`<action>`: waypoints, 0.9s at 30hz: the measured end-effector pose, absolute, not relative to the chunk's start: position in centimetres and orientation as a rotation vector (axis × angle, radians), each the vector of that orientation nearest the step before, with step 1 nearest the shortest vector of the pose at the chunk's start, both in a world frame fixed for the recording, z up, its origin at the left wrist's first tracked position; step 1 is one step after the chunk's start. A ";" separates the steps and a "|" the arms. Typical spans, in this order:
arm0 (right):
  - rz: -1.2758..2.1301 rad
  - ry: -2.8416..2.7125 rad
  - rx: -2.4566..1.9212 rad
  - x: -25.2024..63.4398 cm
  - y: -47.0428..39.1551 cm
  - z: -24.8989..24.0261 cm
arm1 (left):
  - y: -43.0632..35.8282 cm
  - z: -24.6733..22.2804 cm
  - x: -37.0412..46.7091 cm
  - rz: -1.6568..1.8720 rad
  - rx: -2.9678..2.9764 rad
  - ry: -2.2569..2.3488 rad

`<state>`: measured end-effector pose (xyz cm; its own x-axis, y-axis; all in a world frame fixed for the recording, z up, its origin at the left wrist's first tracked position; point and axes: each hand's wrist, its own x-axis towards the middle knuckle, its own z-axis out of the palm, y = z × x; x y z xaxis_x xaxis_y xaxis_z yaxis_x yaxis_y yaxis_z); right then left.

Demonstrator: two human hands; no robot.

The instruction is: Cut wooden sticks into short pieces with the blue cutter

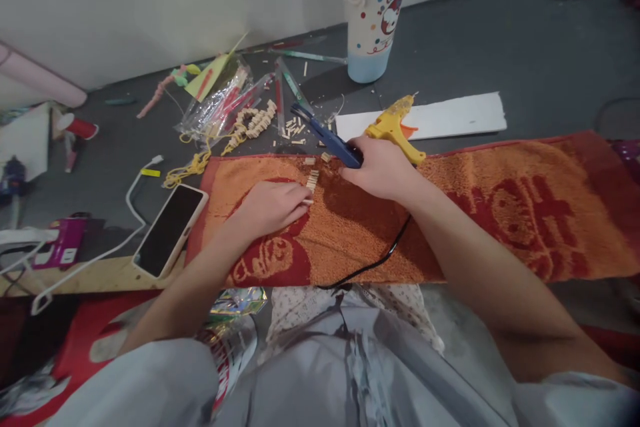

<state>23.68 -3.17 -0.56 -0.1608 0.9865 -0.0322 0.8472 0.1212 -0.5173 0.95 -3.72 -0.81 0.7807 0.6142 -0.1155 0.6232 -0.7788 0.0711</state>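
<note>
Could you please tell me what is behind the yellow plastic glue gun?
A long, flat white strip shows on both sides; its stretch directly behind the glue gun is hidden.

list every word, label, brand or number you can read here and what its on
"CUTE", on the tumbler, curving over the printed character; its last letter is soft, the word before it unclear.
Orange towel: letter-like shapes at lower left, not readable.
Purple box: white print, too small and blurred.
Silvery packet: red markings, too blurred to read.
</note>
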 end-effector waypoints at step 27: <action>0.596 -2.132 -1.814 23.4 -3.3 -0.8 | -3.9 -2.5 1.0 0.115 2.441 1.505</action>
<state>23.40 -3.33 -0.79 -0.1738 0.9833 -0.0534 0.8684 0.1275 -0.4791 0.97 -3.86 -2.55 0.4568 0.8865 -0.0738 0.8650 -0.4233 0.2694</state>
